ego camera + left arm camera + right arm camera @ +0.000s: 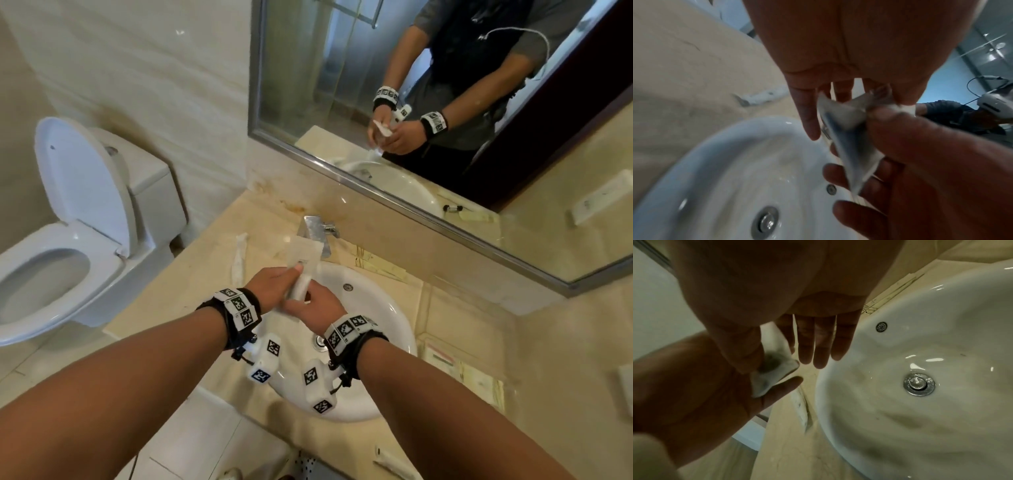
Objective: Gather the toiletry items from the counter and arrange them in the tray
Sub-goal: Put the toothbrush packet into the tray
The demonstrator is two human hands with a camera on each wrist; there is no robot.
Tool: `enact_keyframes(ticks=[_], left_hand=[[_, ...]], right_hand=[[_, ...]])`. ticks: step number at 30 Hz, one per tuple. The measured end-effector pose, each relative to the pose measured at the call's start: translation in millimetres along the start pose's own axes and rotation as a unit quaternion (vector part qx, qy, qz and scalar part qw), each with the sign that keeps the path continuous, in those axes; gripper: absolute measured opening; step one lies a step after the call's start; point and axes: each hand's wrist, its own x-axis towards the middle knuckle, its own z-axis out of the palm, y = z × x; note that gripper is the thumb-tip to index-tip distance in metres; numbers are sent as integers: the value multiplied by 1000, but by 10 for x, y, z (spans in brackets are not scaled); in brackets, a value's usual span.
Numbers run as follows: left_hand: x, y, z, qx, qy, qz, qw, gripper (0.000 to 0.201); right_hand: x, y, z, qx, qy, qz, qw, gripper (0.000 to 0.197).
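Over the white sink [387, 308] both hands hold one thin, pale, partly see-through packet [303, 260]. My left hand [291, 274] pinches its upper part from the left; in the left wrist view its thumb presses the packet [846, 128] while the other fingers hang straight. My right hand [303, 301] grips the lower end from the right. In the right wrist view its thumb pinches the packet [777, 374], and its other fingers [818, 345] point straight down. No tray is clearly visible.
A white wrapped item [239, 255] lies on the beige counter left of the sink. Flat sachets [380, 265] lie right of the faucet [317, 229], with more packets [445, 358] on the right counter. A white tube [394, 462] sits near the front edge. A toilet [68, 240] stands at left.
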Motion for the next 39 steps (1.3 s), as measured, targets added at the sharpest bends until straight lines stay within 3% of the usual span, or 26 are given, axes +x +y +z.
enact_keyframes(ticks=[2, 7, 11, 14, 16, 20, 23, 30, 33, 36, 39], left_hand=[[2, 173, 173, -9, -37, 4, 999, 48], [25, 470, 530, -5, -105, 56, 993, 18], [92, 717, 922, 58, -138, 68, 986, 18], [179, 812, 1339, 100, -161, 63, 980, 18], [230, 851, 1636, 109, -168, 51, 978, 20], [337, 930, 2185, 100, -174, 30, 979, 17], [397, 987, 2599, 109, -182, 24, 977, 13], [383, 984, 3446, 121, -240, 12, 963, 9], [344, 915, 3676, 184, -274, 58, 942, 8], [399, 817, 3810, 344, -304, 128, 879, 43], [443, 749, 3894, 434, -335, 168, 820, 49]], right_hand=[[-91, 46, -107, 19, 41, 5, 999, 11], [-346, 449, -477, 64, 36, 48, 996, 12], [-563, 841, -786, 35, 42, 76, 996, 40], [-790, 1075, -1038, 21, 49, 103, 993, 18], [-930, 1272, -1175, 3, 83, 113, 990, 16], [-1105, 1637, -1367, 39, 191, 155, 969, 58], [-1207, 1861, -1507, 23, 252, 175, 952, 67], [-1503, 2437, -1715, -18, 280, 238, 930, 30], [-1625, 2683, -1782, 7, 285, 278, 917, 20], [-1739, 2951, -1876, 7, 293, 346, 891, 17], [-1812, 3180, -1944, -42, 266, 403, 875, 24]])
